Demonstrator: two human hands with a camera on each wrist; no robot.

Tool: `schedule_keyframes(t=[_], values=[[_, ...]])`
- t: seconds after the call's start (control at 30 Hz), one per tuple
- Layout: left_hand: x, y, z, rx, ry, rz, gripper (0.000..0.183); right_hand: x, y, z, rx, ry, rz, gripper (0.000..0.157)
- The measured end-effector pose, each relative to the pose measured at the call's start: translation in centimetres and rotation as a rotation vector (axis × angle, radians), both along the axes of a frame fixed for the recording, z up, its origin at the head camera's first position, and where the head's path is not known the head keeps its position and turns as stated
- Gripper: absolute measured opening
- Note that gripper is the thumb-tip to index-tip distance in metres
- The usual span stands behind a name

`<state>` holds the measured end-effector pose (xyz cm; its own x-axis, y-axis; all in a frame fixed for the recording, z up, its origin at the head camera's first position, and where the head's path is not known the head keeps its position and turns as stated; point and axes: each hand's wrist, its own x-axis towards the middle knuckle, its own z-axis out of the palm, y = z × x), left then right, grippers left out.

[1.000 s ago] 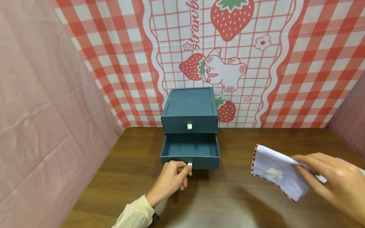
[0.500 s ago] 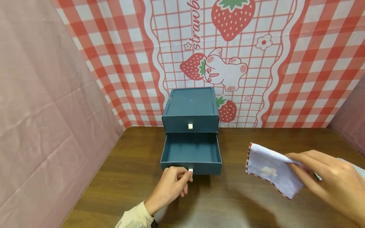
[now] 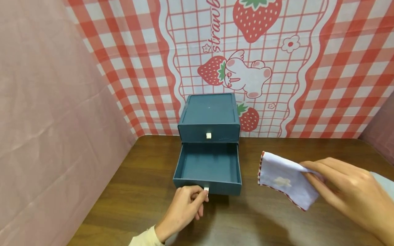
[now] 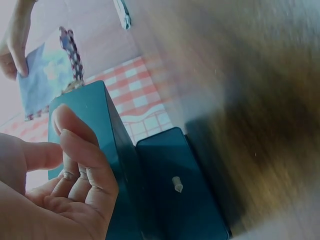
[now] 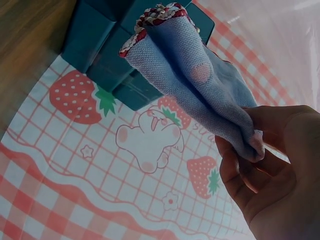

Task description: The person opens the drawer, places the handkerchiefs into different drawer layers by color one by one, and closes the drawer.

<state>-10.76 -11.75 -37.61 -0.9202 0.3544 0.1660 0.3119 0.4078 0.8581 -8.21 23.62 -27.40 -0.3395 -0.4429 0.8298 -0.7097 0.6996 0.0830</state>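
Observation:
A blue-green drawer cabinet (image 3: 210, 109) stands on the table against the backdrop. Its pulled-out drawer (image 3: 212, 162) has nothing inside. My left hand (image 3: 184, 206) pinches that drawer's small white knob (image 3: 206, 189) between thumb and fingers. In the left wrist view, another closed drawer front (image 4: 175, 160) with a white knob lies between the pulled-out drawer and the table. To the right, my right hand (image 3: 347, 191) pinches one end of a folded pale lilac cloth (image 3: 286, 181) with a red-and-white braided edge. The cloth is held up above the table, right of the drawer.
The wooden table (image 3: 147, 171) spreads around the cabinet. Behind it hangs a red-checked strawberry backdrop (image 3: 123, 51), with a pink curtain (image 3: 46, 136) on the left. A flat pale blue thing (image 3: 383, 182) shows at the right edge, partly behind the right hand.
The left hand has drawn the drawer further out towards me, holding its knob. The right hand has shifted left with the cloth, closer to the drawer. The view has turned slightly left.

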Motion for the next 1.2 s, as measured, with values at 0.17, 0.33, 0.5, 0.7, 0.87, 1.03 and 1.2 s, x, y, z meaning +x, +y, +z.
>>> schedule_keyframes(t=[0.17,0.33,0.5,0.7,0.87,1.03,1.2], values=[[1.0,0.1,-0.1,0.026,-0.009,-0.020,0.027,-0.3,-0.2,0.0,-0.007,0.004,0.028,0.049],[1.6,0.1,-0.4,0.026,-0.013,-0.031,0.030,-0.5,-0.7,0.1,-0.001,-0.002,0.046,0.047],[1.7,-0.1,-0.6,0.018,-0.006,-0.027,0.029,-0.2,-1.7,0.8,-0.002,0.010,0.036,0.048],[1.8,-0.6,-0.9,0.020,-0.014,-0.025,0.028,-0.4,-2.7,1.2,-0.037,0.034,0.081,0.048],[2.0,-0.7,-0.9,0.007,-0.054,-0.036,0.028,-0.6,-3.2,1.2,-0.053,0.017,0.128,0.044],[2.2,-0.7,-0.9,0.000,-0.069,-0.045,0.026,-0.6,-3.9,1.5,-0.041,-0.009,0.123,0.043],[2.3,-0.8,-0.9,0.003,-0.054,-0.047,0.025,-0.7,-4.9,2.0,-0.047,-0.003,0.137,0.045]])
